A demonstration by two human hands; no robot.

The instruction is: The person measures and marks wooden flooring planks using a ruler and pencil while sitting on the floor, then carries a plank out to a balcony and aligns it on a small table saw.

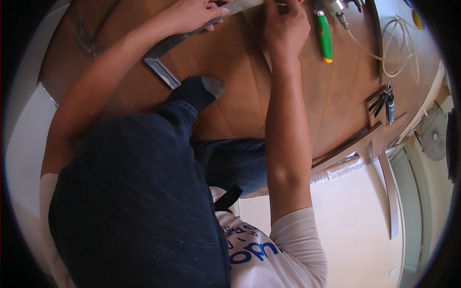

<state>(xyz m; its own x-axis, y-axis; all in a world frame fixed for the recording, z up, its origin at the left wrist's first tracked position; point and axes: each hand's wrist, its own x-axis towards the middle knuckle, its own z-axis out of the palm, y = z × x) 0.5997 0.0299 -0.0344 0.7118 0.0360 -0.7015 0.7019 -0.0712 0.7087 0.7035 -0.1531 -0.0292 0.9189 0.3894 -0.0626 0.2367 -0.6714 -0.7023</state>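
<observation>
An L-shaped metal try square [162, 73] lies over the brown wood boards, its blade running up to the top edge of the view. My left hand [194, 15] grips that blade, thumb on top and fingers bent around its edge. To the right, close to the blade's far end, my right hand [287, 30] has its fingers bent together at the picture's edge. A small red tip [301, 2] shows beside these fingers; the rest of that item is cut off. Right of this hand lies a green-handled tool [325, 38] with a yellow end.
A silver air tool [333, 6] at the top right joins a coiled clear hose [403, 57]. Farther right lie a sealant tube [390, 105] and brown board strips [353, 144]. My socked foot [212, 87] rests near the square. A fan [433, 134] stands at the far right.
</observation>
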